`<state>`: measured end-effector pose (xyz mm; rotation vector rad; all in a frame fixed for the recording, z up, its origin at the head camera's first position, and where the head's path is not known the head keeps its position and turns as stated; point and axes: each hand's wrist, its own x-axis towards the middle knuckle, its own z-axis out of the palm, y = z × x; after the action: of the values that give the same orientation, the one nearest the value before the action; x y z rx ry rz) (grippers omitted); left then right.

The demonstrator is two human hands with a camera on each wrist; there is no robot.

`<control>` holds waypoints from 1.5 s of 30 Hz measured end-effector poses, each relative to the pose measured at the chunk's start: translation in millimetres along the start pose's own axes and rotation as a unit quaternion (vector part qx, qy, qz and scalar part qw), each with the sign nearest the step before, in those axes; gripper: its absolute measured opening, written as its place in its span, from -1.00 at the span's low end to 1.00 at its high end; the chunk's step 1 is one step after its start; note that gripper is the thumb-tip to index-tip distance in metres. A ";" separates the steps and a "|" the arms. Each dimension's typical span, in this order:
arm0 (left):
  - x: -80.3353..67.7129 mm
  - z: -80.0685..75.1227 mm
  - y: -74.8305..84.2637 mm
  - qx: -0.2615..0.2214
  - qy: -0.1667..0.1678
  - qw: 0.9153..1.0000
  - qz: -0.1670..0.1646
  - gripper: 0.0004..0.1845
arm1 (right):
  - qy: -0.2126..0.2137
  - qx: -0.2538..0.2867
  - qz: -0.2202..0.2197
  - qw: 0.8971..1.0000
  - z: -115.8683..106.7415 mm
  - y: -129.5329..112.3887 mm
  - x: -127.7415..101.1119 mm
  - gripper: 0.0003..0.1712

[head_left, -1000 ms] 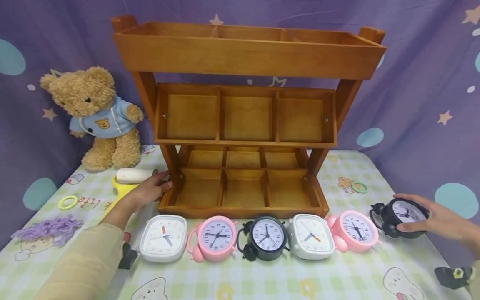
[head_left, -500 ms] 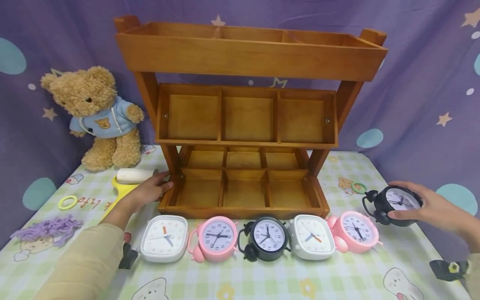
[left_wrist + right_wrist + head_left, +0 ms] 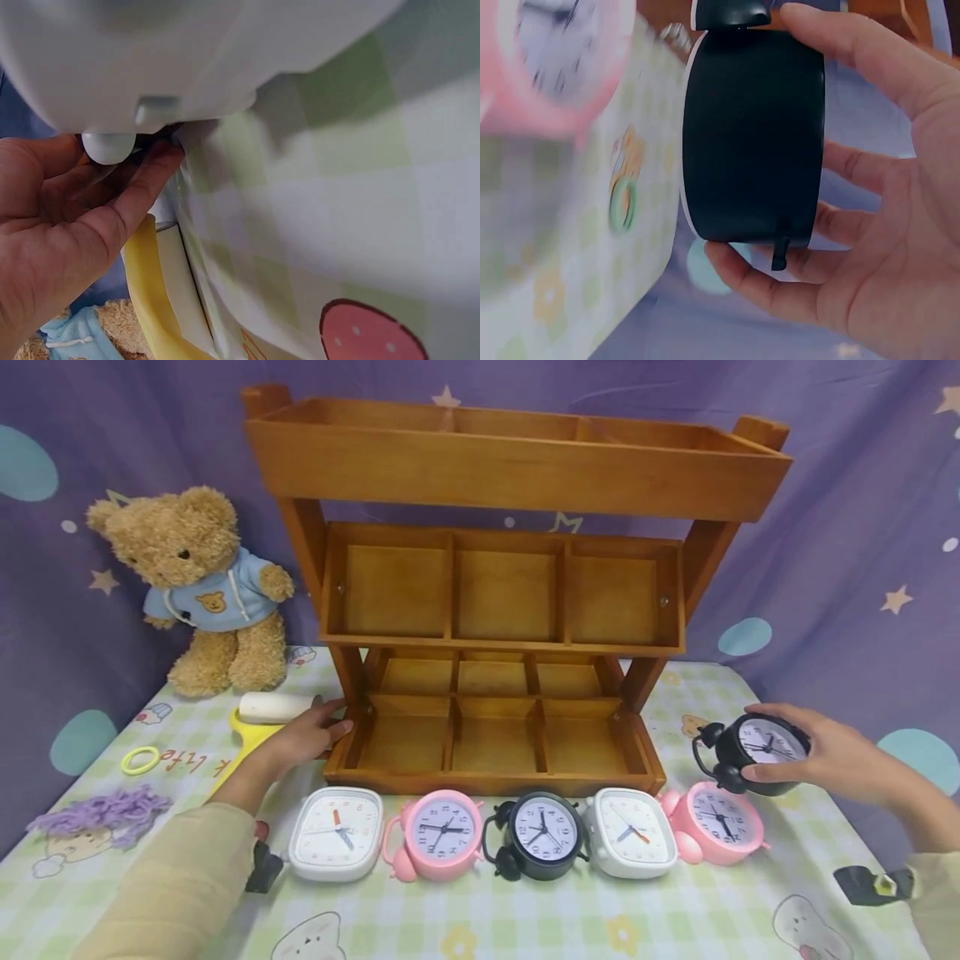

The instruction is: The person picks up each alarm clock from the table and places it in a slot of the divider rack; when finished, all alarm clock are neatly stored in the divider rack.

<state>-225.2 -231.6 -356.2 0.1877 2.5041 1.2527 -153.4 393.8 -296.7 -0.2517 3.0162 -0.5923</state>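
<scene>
My right hand [image 3: 832, 756] holds a black twin-bell alarm clock [image 3: 765, 745] by its round body, thumb on one side and fingers on the other. In the right wrist view the clock's black casing [image 3: 754, 142] shows side-on between thumb and fingers. At the left end of the brown wooden shelf [image 3: 495, 783], my left hand [image 3: 303, 739] grips the side of the lowest tier. A white clock partly hides those fingertips in the left wrist view. In front of the shelf lie a white clock [image 3: 337, 839], a pink clock [image 3: 444, 837], a black clock [image 3: 546, 837], another white clock [image 3: 630, 835] and another pink clock [image 3: 716, 818].
A teddy bear [image 3: 213, 597] in a blue hoodie stands at the back left. Near it lie a white roller [image 3: 273, 707] with a yellow handle [image 3: 247, 739], a yellow-green ring [image 3: 140, 761] and a bundle of purple yarn [image 3: 112, 814]. A green ring [image 3: 623, 204] lies at the right.
My right hand has carried the black alarm clock leftward and toward the shelf, from the table's right edge to just behind the right pink clock. The left hand keeps its place on the shelf.
</scene>
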 end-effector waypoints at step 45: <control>-0.4 1.2 2.4 0.009 0.011 1.000 0.005 -0.38 | 0.004 0.016 -0.070 0.997 62.3 -225.4 82.2 0.14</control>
<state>-224.4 -229.3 -354.9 0.1930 2.5360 1.2440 -195.4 150.9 -270.7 -0.4643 3.0115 -0.6526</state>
